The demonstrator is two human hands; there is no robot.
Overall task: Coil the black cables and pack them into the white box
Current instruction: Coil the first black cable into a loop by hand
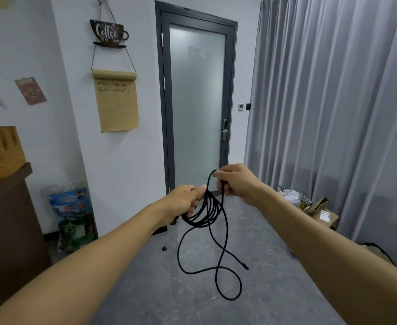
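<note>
A thin black cable (207, 214) hangs in the air in front of me, partly wound into several loops. My left hand (185, 199) grips the bundle of loops at their top. Just to the right and a little higher, my right hand (234, 181) pinches a strand that arcs over to the coil. The loose tail drops below the loops, curls above the floor and ends in a plug (244, 266). No white box is in view.
A frosted glass door (197, 102) stands ahead, grey curtains (333, 102) on the right. A white basket (295, 198) and a cardboard box (325, 216) sit by the curtains. A brown counter (9, 219) and printed bags (75, 219) are at left. A small black object (164, 248) lies on the floor.
</note>
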